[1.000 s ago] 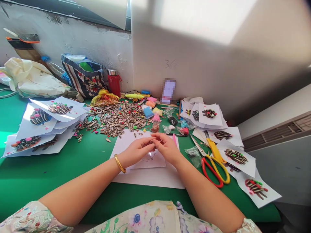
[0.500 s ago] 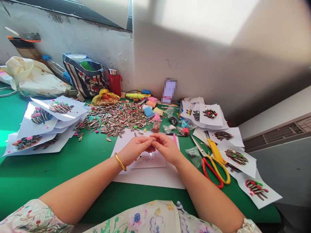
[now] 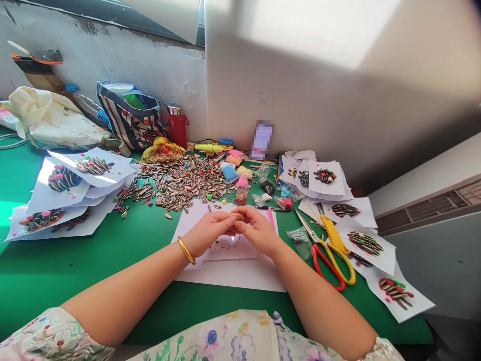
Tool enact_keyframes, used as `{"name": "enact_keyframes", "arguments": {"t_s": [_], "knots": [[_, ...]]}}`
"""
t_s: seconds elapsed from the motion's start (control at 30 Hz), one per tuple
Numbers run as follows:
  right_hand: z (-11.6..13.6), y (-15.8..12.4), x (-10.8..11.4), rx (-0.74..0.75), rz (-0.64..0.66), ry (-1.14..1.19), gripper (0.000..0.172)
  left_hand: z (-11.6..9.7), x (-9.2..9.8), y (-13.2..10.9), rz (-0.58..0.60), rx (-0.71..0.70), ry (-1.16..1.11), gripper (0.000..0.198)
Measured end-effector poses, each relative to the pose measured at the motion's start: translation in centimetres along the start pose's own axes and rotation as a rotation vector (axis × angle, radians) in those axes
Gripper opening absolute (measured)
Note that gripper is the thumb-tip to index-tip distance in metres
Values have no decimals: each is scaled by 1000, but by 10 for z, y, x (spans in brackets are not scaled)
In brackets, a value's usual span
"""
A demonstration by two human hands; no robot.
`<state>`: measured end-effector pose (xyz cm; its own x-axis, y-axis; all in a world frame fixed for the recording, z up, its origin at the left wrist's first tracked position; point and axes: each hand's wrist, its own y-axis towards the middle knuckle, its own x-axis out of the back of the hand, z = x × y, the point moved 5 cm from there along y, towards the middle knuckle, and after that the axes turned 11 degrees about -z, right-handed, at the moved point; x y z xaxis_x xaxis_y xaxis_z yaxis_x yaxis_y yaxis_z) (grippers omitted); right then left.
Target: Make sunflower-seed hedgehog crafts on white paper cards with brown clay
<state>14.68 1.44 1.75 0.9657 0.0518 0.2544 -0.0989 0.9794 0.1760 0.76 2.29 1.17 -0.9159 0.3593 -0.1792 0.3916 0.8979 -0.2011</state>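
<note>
My left hand (image 3: 211,230), with a gold bangle at its wrist, meets my right hand (image 3: 259,229) over the paper. Fingers and thumbs of both are pinched together at the tips; whatever lies between them is too small or hidden to name. Under them is a small white card (image 3: 233,253) with a line drawing of a round-bodied animal, partly covered by my hands. That card rests on a larger white sheet (image 3: 240,278). A pink stick-like tool (image 3: 271,218) lies just beyond my right hand.
Striped sunflower seeds (image 3: 188,183) are heaped behind the sheet, beside colored clay packs (image 3: 230,173). Scissors (image 3: 332,260) and a yellow cutter (image 3: 333,233) lie to the right. Seed-decorated cards stand in piles at left (image 3: 60,193) and right (image 3: 370,240). A red flask (image 3: 177,129) stands behind.
Both hands stay together over the card, with only a very slight shift of the fingertips. Nothing else on the table has moved.
</note>
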Motion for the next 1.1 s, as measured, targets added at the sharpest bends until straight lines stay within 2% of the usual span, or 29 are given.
{"name": "enact_keyframes", "arguments": {"t_s": [0.07,0.17,0.3,0.4,0.5,0.7,0.8,0.87,0.97,1.03,1.1], "knots": [[-2,1,1,-13,-21,5,31,1,-1,0,7,-5,-7,40],[-6,2,3,-47,3,81,41,-1,-2,-1,15,7,-61,45],[-7,3,9,-32,-13,153,52,-10,-1,0,12,-69,-26,35],[-2,2,8,25,-9,96,45,-14,0,1,0,-112,41,27],[4,0,4,86,4,43,37,-14,3,2,-25,-108,58,27],[16,-2,10,219,-184,7,27,-2,3,3,8,8,-148,37],[19,-3,10,242,-180,14,32,-1,3,2,-11,13,-184,34],[17,-4,11,220,-165,66,33,-3,2,1,4,20,-219,29],[8,-2,12,97,-155,139,41,-5,-3,-2,98,47,-173,28],[1,-1,8,-9,-74,184,45,-5,-5,-2,131,19,-81,31],[-2,-1,2,-77,31,226,44,-4,-2,0,107,-23,-11,32]]}}
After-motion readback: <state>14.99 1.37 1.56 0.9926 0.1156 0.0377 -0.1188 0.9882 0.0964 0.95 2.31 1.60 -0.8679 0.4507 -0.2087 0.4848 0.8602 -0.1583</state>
